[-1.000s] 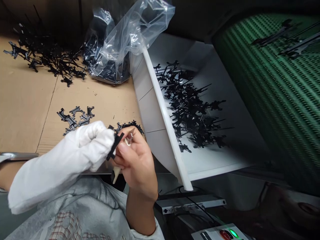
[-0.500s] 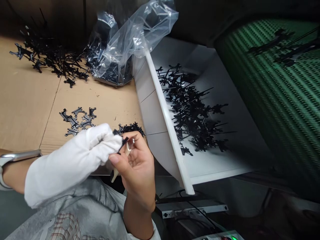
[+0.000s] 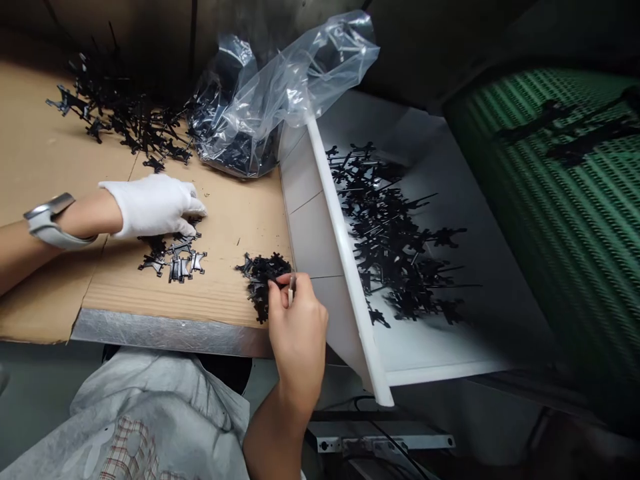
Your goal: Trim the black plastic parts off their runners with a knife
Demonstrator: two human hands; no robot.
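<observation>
My left hand (image 3: 155, 205), in a white glove, reaches down over a loose group of small black plastic parts (image 3: 180, 268) on the cardboard. Its thumb and fingers are apart, with a black part showing between them; the fingertips touch or nearly touch the group. Bare and closed, my right hand (image 3: 299, 317) grips a slim cream-coloured tool (image 3: 291, 295) whose kind I cannot make out. The fingertips are at the edge of a denser pile of black parts (image 3: 261, 273). Whether they also pinch a part is hidden.
Behind my left hand lies a heap of black parts on long stems (image 3: 125, 127). A clear plastic bag (image 3: 255, 127) holds dark pieces. To the right stands a white bin (image 3: 327, 180) with many black parts inside. Beyond it is a green ribbed mat (image 3: 560, 200). The cardboard (image 3: 225, 233) ends at a metal edge (image 3: 170, 330).
My hands have parted from over the table's front edge, where they held a black part together. The left moved back and left to the loose group, the right to the dense pile.
</observation>
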